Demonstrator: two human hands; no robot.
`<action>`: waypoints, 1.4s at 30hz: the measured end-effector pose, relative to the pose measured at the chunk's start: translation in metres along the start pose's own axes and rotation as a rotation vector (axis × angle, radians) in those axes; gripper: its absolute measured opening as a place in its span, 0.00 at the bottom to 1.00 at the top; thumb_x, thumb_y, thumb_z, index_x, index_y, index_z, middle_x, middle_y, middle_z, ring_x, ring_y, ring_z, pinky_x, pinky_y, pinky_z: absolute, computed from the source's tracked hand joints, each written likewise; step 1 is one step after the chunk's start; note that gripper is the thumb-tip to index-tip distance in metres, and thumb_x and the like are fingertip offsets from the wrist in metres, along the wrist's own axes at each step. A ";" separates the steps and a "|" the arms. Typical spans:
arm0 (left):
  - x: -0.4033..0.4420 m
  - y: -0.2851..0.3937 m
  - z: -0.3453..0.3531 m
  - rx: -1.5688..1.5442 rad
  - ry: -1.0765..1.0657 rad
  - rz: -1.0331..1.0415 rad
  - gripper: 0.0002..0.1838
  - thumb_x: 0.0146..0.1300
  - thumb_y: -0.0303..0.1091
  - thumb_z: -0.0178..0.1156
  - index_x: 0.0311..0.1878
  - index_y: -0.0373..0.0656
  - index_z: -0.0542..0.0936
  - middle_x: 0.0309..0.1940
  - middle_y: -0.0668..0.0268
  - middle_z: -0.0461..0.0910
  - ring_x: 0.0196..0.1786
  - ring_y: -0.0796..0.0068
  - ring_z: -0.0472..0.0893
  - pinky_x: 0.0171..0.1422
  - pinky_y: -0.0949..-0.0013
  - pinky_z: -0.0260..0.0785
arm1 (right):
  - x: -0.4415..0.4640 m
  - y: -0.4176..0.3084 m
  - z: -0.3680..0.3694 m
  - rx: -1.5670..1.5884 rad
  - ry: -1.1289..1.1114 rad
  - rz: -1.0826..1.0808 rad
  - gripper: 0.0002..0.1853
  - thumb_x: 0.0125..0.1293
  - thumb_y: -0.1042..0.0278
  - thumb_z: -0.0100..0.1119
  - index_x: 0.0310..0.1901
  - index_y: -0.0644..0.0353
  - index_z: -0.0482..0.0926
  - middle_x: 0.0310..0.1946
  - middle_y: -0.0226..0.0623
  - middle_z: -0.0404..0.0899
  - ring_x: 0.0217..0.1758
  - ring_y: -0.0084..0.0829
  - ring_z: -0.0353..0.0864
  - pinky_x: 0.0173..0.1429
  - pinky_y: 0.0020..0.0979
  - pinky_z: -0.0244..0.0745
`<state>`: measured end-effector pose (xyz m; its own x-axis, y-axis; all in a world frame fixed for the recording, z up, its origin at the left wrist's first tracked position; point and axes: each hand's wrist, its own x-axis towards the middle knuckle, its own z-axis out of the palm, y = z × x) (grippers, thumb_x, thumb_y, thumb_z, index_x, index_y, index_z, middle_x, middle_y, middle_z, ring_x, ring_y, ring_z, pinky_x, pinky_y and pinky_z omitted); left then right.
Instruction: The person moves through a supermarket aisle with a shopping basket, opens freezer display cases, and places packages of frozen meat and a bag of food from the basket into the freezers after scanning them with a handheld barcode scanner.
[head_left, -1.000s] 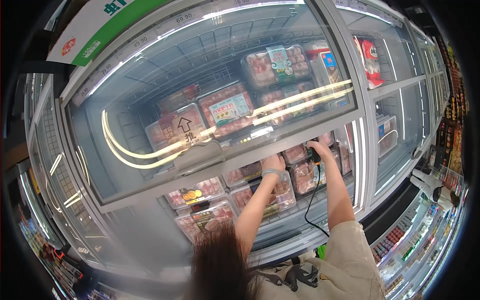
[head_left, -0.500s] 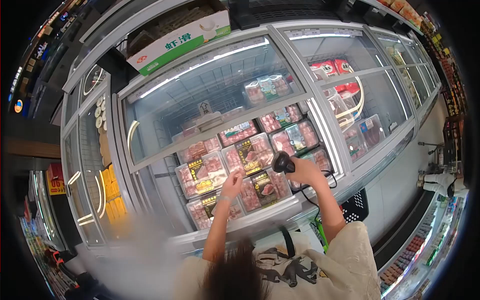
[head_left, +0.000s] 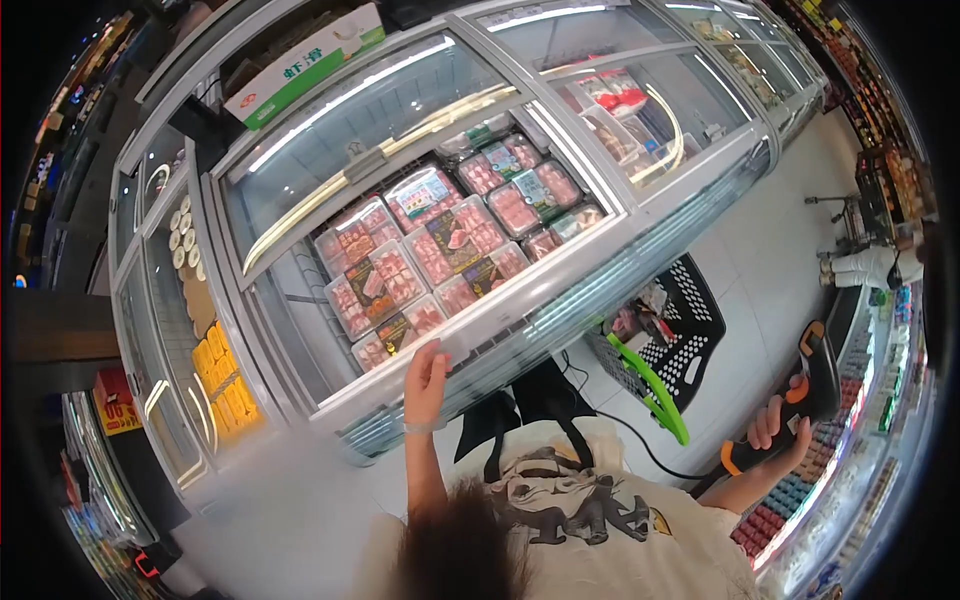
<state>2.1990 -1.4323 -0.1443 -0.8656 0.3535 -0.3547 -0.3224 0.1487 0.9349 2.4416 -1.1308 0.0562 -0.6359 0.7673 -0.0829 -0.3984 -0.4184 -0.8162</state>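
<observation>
My right hand (head_left: 778, 432) is wrapped round a black and orange barcode scanner (head_left: 822, 378), held out to the right over the floor. A black cable (head_left: 640, 443) runs from it towards my body. My left hand (head_left: 427, 385) is at the front edge of the chest freezer (head_left: 480, 330), holding nothing, its fingers loosely apart; I cannot tell whether it touches the edge. Just beyond it lie several clear trays of sliced meat (head_left: 455, 240) with dark labels, in rows under the partly slid-back glass lid (head_left: 330, 150).
A black shopping basket (head_left: 690, 320) with a green handle (head_left: 655, 395) stands on the floor at right, with packages inside. An open white and green carton (head_left: 305, 65) sits on the freezer top. Yellow packs (head_left: 225, 380) lie in the left freezer. A person (head_left: 875, 268) is far right.
My right hand has swung the scanner away from the meat trays, out to the right. My left hand has drawn back from over the trays to the freezer's edge. The view has shifted.
</observation>
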 end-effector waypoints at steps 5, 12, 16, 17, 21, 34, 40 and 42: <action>-0.007 -0.016 0.084 0.133 -0.280 0.074 0.15 0.59 0.33 0.49 0.49 0.41 0.68 0.33 0.64 0.75 0.33 0.79 0.73 0.35 0.76 0.66 | -0.049 -0.012 -0.038 -0.504 0.217 0.067 0.26 0.52 0.58 0.52 0.48 0.66 0.60 0.20 0.41 0.69 0.14 0.24 0.66 0.20 0.21 0.62; -0.072 -0.071 0.205 0.218 -0.496 -0.031 0.13 0.57 0.39 0.52 0.39 0.38 0.74 0.27 0.64 0.75 0.32 0.77 0.74 0.37 0.74 0.65 | -0.056 -0.031 -0.111 -0.761 0.214 0.245 0.16 0.49 0.69 0.56 0.40 0.66 0.66 0.21 0.36 0.71 0.18 0.21 0.68 0.22 0.21 0.63; -0.101 -0.120 0.278 0.106 -0.585 -0.334 0.26 0.58 0.53 0.47 0.48 0.38 0.70 0.39 0.64 0.74 0.42 0.76 0.73 0.45 0.72 0.64 | -0.064 -0.064 -0.187 -0.757 0.219 0.291 0.13 0.50 0.73 0.54 0.38 0.66 0.67 0.21 0.35 0.71 0.18 0.20 0.69 0.21 0.21 0.64; -0.111 -0.131 0.301 0.045 -0.513 -0.342 0.26 0.58 0.52 0.48 0.48 0.38 0.70 0.40 0.64 0.74 0.43 0.75 0.73 0.45 0.72 0.64 | -0.066 -0.073 -0.204 -0.754 0.245 0.304 0.11 0.49 0.73 0.55 0.35 0.66 0.69 0.20 0.34 0.71 0.18 0.20 0.69 0.21 0.21 0.64; -0.141 -0.148 0.389 -0.456 -0.078 -0.411 0.17 0.56 0.45 0.52 0.39 0.40 0.71 0.31 0.65 0.74 0.32 0.74 0.74 0.36 0.71 0.66 | -0.068 -0.103 -0.284 -0.832 0.235 0.425 0.09 0.49 0.72 0.55 0.31 0.65 0.69 0.16 0.32 0.70 0.15 0.20 0.69 0.19 0.20 0.63; -0.189 -0.148 0.376 -0.485 0.453 -0.373 0.11 0.52 0.37 0.54 0.22 0.46 0.62 0.11 0.72 0.58 0.11 0.81 0.57 0.13 0.75 0.51 | -0.063 -0.163 -0.399 -0.896 0.132 0.482 0.07 0.48 0.70 0.56 0.26 0.64 0.70 0.13 0.30 0.68 0.14 0.20 0.67 0.19 0.21 0.62; -0.221 -0.155 0.276 -0.372 0.535 -0.408 0.12 0.53 0.37 0.52 0.22 0.46 0.62 0.10 0.73 0.56 0.10 0.82 0.56 0.12 0.76 0.50 | -0.048 -0.133 -0.393 -0.862 0.008 0.631 0.08 0.49 0.70 0.57 0.27 0.65 0.71 0.14 0.30 0.69 0.16 0.19 0.68 0.21 0.21 0.62; -0.244 -0.157 0.269 -0.339 0.556 -0.407 0.12 0.54 0.37 0.52 0.21 0.45 0.62 0.09 0.73 0.56 0.09 0.82 0.56 0.12 0.77 0.49 | -0.043 -0.139 -0.408 -0.855 -0.005 0.658 0.08 0.49 0.70 0.57 0.27 0.65 0.71 0.15 0.30 0.69 0.16 0.19 0.68 0.21 0.21 0.62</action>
<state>2.5643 -1.2935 -0.2082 -0.6899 -0.1988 -0.6961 -0.6791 -0.1555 0.7174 2.7943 -0.9074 -0.0597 -0.5599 0.5131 -0.6506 0.6150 -0.2688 -0.7413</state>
